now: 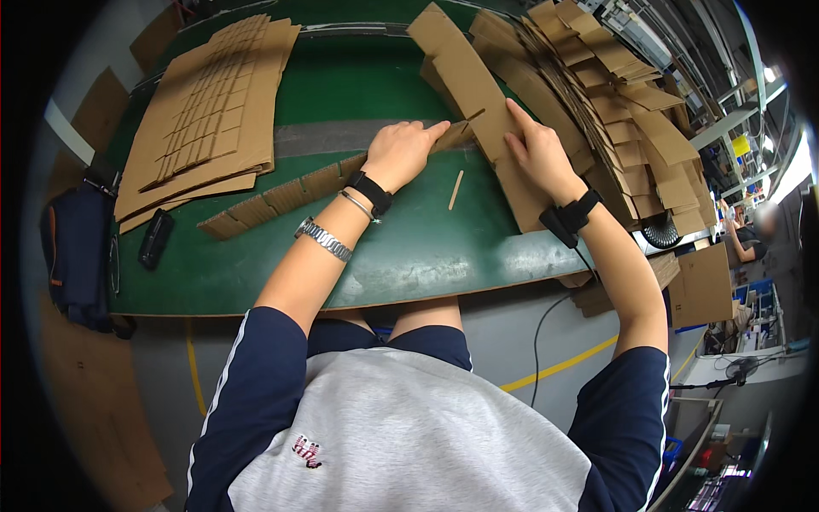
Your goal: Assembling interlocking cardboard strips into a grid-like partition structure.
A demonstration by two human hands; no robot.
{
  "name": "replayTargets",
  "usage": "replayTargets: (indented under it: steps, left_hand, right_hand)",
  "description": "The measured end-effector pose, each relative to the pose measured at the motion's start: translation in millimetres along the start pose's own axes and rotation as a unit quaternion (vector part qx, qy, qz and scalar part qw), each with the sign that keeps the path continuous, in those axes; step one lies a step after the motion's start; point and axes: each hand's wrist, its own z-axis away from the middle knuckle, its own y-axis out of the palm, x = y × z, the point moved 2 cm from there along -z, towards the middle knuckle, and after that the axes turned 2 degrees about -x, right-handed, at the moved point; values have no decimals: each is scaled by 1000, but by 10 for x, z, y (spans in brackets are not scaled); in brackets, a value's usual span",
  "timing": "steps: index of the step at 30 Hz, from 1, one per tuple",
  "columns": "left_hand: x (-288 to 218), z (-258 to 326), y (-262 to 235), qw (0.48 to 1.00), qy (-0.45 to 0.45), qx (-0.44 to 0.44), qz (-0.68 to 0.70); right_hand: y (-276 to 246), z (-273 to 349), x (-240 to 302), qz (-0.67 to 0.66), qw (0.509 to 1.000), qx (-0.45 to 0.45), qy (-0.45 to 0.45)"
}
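Green-topped bench (409, 264) in workshop, grey floor (503, 341) with yellow line below. Long brown slotted cardboard panel (465, 72) tilted over bench, meeting right end of long, low, notched brown cardboard row (290, 198). Right hand (542, 158) at panel's right side, grip pinching it. Left hand (399, 154) over row near panel, index finger extended; cannot tell whether its grip closes on row. Thin pale wooden stick (456, 189) left of panel. Flat brown cardboard sheets (256, 141) stacked far left.

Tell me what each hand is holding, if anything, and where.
The right hand holds a cardboard strip at its right edge, around mid-length; the left hand rests over the slotted strips, its grip hidden.
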Motion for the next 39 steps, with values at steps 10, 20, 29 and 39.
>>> replayTargets:
  steps: [10,20,29,39]
  left_hand:
    - [-3,-1,48,1000,-7,-5,-1]
    - [10,49,7,1000,-18,-7,18]
    - [-3,-37,11,999,6,-33,30]
    - [-33,-40,-6,999,29,-8,-32]
  right_hand:
    - [186,-46,-104,-40,986,157,41]
    - [-50,-131,-94,-114,946,281,111]
    - [163,-189,15,-16,962,267,49]
    - [-934,102,-96,-17,994,111,-1]
